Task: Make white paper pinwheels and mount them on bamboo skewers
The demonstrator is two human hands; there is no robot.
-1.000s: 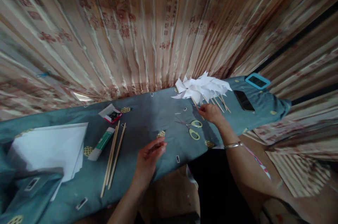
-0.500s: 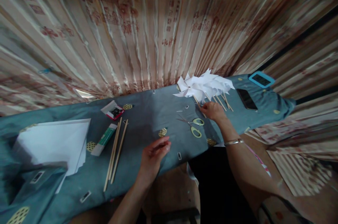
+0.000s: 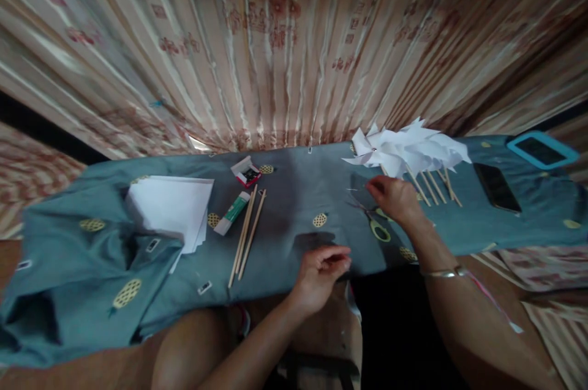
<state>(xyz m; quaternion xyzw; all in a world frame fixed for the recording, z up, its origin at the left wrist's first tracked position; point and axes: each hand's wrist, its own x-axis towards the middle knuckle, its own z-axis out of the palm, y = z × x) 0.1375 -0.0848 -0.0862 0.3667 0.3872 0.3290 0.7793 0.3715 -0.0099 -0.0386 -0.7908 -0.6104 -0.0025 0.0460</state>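
My right hand (image 3: 390, 195) hovers over the scissors (image 3: 377, 228), its thumb and fingers pinched together; whatever is between them, if anything, is too small to make out. Just beyond it lies an overlapping row of white paper pinwheels (image 3: 413, 148) on wooden sticks. One pinwheel's stick runs partly behind this hand. The scissors have pale yellow-green handles, one of them partly covered by the hand. My left hand (image 3: 321, 273) is held above the table's front edge, fingers loosely curled with a gap to the thumb, and holds nothing visible. A thin white sliver (image 3: 352, 189) lies by the scissor tips.
To the left are several wooden sticks (image 3: 250, 234), a green-and-white glue box (image 3: 233, 213), a small open red-and-white box (image 3: 247, 171) and stacked white paper (image 3: 172, 203). A phone (image 3: 497, 187) and a blue-framed tablet (image 3: 542, 150) lie right. Bunched cloth (image 3: 87, 267) covers the left end.
The view has swung left, so the table things appear further right. My right hand has come away from a pinwheel stick toward the scissors. My left hand stays near the front edge.
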